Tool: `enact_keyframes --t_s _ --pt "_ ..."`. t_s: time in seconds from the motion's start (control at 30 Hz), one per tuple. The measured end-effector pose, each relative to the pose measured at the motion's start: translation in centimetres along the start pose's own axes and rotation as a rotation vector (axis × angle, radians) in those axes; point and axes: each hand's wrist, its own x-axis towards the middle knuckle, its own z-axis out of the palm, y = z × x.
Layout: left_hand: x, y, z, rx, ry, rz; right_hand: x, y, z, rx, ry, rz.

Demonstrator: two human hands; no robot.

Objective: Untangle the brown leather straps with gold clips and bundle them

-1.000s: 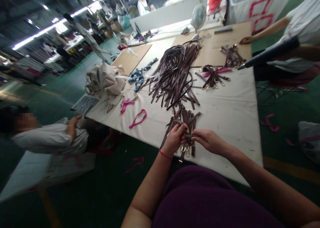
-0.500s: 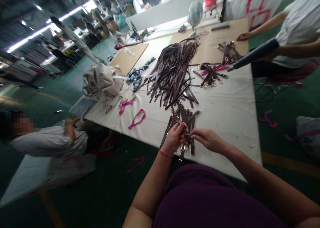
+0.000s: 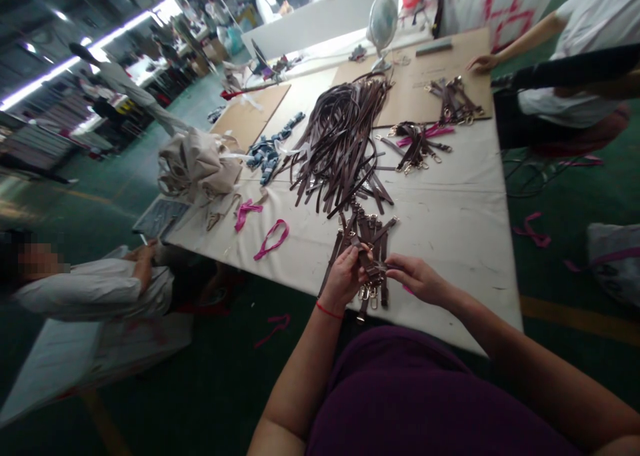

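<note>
My left hand (image 3: 345, 276), with a red string round its wrist, is closed on a brown strap (image 3: 369, 264) near the front edge of the table. Just right of it, my right hand (image 3: 420, 281) is closed in a pinch at the strap's side. What sits in those fingertips is too small to make out. A sliver of pink shows under the right hand. Beneath and beyond both hands lie short brown straps (image 3: 367, 226) with gold-coloured buckles and clips (image 3: 369, 296). Farther off, a big heap of long brown straps (image 3: 345, 143) covers the table's middle.
Pink ribbon loops (image 3: 273, 239) and a beige cloth bundle (image 3: 197, 163) lie to the left. More strap bundles (image 3: 420, 146) are at the right, with a small fan (image 3: 383, 29) behind. A person sits left of the table (image 3: 460, 243); a co-worker's hand (image 3: 483, 64) rests at its right.
My right hand has drawn slightly right, away from my left, and more of the strap shows between them. The co-worker's long dark object has swung up and right. The whole view has shifted slightly.
</note>
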Motion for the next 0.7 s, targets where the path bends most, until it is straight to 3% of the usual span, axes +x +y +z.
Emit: enact_keyframes --t_s 0.4,0.7 --pt "0.01 -0.56 0.16 -0.027 -0.005 -0.039 0.58 -0.27 -0.20 -0.135 0.009 -0.094" --pt "0.05 -0.35 0.35 -0.047 0.009 -0.062 0.06 -0.30 -0.04 0.028 0.069 -0.013"
